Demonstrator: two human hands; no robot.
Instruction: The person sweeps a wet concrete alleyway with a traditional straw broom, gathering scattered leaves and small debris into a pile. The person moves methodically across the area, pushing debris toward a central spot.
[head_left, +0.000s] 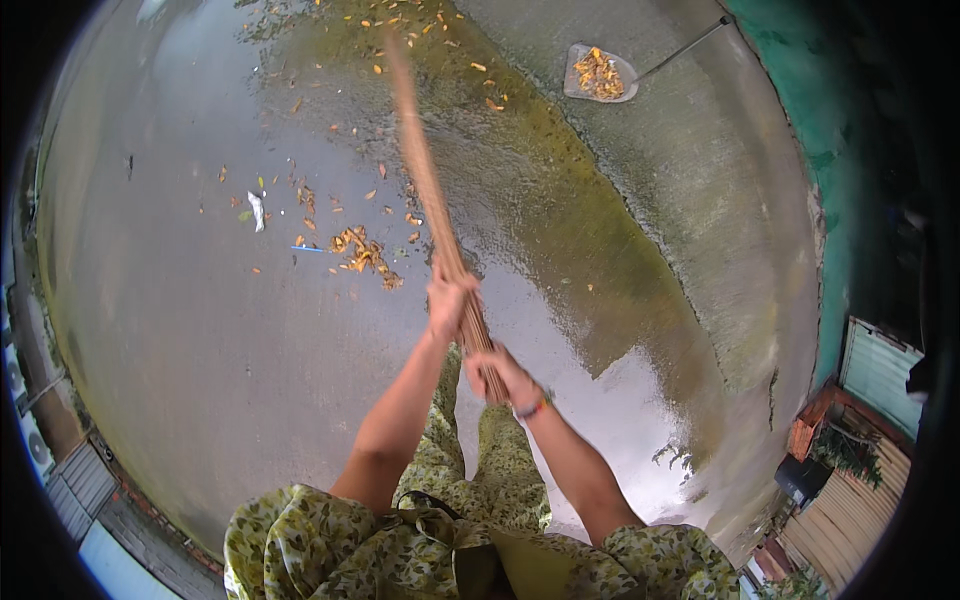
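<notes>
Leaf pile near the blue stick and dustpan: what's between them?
In the head view, the broom crosses between the leaf pile and dustpan; loose leaves, wet ground and a greenish band also lie there.

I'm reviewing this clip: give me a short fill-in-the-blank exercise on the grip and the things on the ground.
1. The left hand and the right hand both grip the broom; the one farther from the body is the ____.
2. In the picture, the dustpan is above and to the ____ of the leaf pile.
3. The thin strip near that pile is coloured ____.

Missing words: left; right; blue.
</notes>
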